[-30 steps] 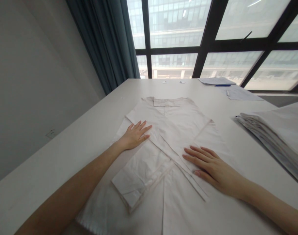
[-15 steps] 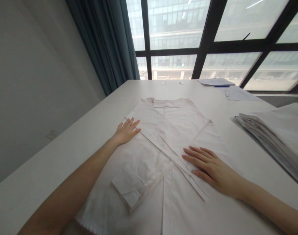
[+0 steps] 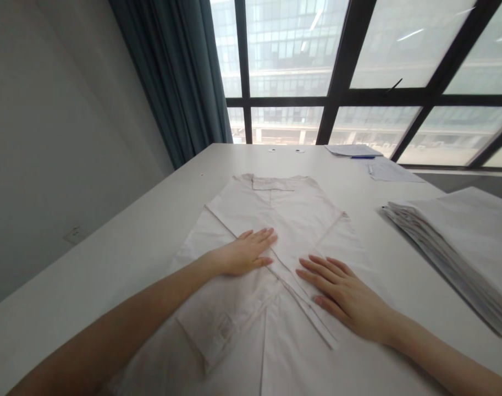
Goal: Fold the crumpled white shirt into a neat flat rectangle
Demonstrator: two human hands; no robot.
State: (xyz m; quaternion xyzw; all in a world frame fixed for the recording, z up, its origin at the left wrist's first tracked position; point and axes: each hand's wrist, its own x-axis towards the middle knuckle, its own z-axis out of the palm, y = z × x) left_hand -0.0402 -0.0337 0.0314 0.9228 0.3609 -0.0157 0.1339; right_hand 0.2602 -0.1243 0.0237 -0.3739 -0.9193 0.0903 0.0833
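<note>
A white long-sleeved garment (image 3: 308,206) lies flat on a white table (image 3: 152,236), its collar (image 3: 273,183) toward the window (image 3: 292,49) and its sleeves crossed over the body. It looks light, soft and thin, likely to crease and shift easily rather than break; the shoulder corners or the stitched collar would probably give the surest hold.

The left hand (image 3: 249,254) rests palm down on the middle of the garment, fingers straight and close together, pointing right, its forearm slanting in from the lower left. The right hand (image 3: 343,294) lies palm down on the garment's right side, fingers extended and slightly spread. Neither hand grips anything. The near end is blurred and partly out of view, so its edge is hard to make out.
</note>
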